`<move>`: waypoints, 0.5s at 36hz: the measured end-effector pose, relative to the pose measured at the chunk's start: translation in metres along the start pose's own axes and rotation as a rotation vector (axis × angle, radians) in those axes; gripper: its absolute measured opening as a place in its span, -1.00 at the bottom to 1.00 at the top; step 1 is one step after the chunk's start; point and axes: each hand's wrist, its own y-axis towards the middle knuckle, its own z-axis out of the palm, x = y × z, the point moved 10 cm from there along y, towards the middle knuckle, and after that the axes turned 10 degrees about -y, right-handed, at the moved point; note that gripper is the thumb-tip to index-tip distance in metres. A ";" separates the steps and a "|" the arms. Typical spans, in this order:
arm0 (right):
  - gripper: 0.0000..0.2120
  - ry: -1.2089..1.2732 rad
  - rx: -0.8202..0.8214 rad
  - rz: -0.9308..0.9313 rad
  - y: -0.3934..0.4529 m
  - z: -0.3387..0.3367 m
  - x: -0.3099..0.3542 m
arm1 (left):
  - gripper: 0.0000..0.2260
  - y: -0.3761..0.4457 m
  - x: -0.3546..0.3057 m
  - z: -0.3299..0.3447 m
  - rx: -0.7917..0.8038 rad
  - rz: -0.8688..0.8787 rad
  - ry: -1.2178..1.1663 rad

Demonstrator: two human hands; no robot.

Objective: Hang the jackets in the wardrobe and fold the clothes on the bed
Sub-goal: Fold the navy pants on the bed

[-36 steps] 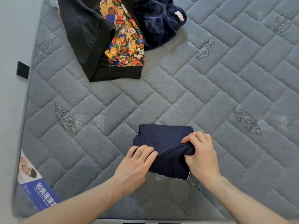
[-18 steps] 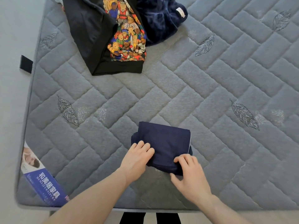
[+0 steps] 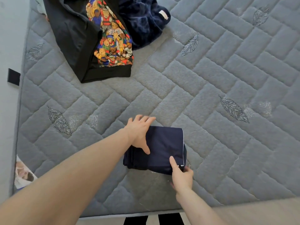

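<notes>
Folded garment: navy cloth (image 3: 164, 148) folded into a small rectangle, lying on the grey quilted mattress (image 3: 211, 88) near its close edge.
Left hand: the left hand (image 3: 139, 133) lies flat across the garment's far-left corner, fingers straight and spread, thumb pressing on the cloth.
Right hand: the right hand (image 3: 181, 174) pinches the near-right corner, thumb on top, fingers curled beneath.
Far corner: black jacket with teddy-bear lining (image 3: 90, 41), touching a dark blue fleece (image 3: 142, 21), well apart from the hands.
Mattress edge: printed label (image 3: 24, 174) at the left.
</notes>
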 end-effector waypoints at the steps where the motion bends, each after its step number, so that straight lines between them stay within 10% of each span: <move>1: -0.40 0.103 0.107 0.055 -0.001 0.011 -0.004 | 0.27 0.002 0.001 0.007 0.076 -0.023 -0.040; 9: -0.80 0.072 0.092 -0.252 0.011 -0.009 0.055 | -0.08 -0.021 0.010 0.083 0.223 -0.135 -0.666; 14: -0.57 -0.270 0.226 -0.559 0.004 0.003 0.102 | -0.36 -0.038 0.007 0.123 0.154 -0.117 -1.141; 18: -0.17 -0.361 0.206 -0.522 0.011 0.001 0.103 | -0.06 -0.032 0.025 0.101 -0.177 -0.254 -1.428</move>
